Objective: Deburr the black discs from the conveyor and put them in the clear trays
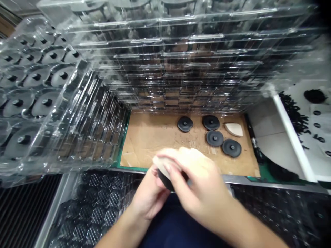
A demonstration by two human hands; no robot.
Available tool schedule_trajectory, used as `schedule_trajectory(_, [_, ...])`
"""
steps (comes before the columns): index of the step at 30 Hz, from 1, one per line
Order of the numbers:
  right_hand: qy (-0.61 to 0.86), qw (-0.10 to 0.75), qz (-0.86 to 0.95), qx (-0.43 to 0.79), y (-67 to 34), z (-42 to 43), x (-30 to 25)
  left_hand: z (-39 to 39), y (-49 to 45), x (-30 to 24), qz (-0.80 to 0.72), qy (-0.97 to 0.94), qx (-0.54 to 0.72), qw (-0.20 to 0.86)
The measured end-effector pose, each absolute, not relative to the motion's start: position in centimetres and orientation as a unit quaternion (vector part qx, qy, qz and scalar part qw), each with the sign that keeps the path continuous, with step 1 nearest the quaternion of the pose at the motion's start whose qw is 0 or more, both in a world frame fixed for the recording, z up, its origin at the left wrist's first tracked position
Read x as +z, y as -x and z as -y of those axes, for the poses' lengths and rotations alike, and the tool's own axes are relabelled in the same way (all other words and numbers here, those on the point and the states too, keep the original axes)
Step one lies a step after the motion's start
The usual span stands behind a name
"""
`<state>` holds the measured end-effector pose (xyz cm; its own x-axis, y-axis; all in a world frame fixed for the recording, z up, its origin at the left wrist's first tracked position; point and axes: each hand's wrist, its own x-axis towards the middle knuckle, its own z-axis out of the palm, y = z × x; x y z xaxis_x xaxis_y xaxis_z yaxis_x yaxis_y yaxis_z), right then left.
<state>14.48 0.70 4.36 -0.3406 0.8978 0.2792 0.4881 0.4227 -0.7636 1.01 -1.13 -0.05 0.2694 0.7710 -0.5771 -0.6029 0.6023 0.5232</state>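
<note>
- The black disc (pixel 165 181) is held above the near edge of the cardboard sheet (pixel 147 137), its lower side cupped by the left hand (pixel 148 198).
- A cream pad (pixel 162 165) is pinched by the right hand (pixel 195 172) against that disc; whether the two are joined cannot be told, the fingers being blurred and overlapping.
- Four loose discs (pixel 214 138) are spread from the middle to the right of the cardboard sheet, each with a central stub showing; a spare pad (pixel 234 130) is laid near its right end.
- Beyond its far edge, clear trays (pixel 168 51) are stacked.
- The held disc is judged light, stiff and rather slippery, best gripped by its rim.
- The pinched pad is judged light, perhaps softer, best taken by its edges.
</note>
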Motion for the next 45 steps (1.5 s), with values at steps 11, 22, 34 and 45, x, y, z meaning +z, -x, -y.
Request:
schedule_trajectory(11, [0.491,0.335,0.762,0.258,-17.7,0.9,4.6,0.3,-0.7,0.3,-0.36,-0.079,0.449,0.814])
schedule_trajectory(22, [0.628,0.287,0.679,0.248,-18.5,-0.1,-8.3,0.7,-0.4,-0.6,-0.369,-0.028,0.499,0.784])
schedule_trajectory(34, [0.653,0.326,0.646,0.223,-18.0,-0.6,-11.4,0.4,-0.6,-0.9,-0.394,0.008,0.525,0.754])
schedule_trajectory(45, [0.571,0.374,0.598,0.42,-17.1,0.1,-1.7,0.7,-0.5,-1.0,-0.384,-0.044,0.521,0.761])
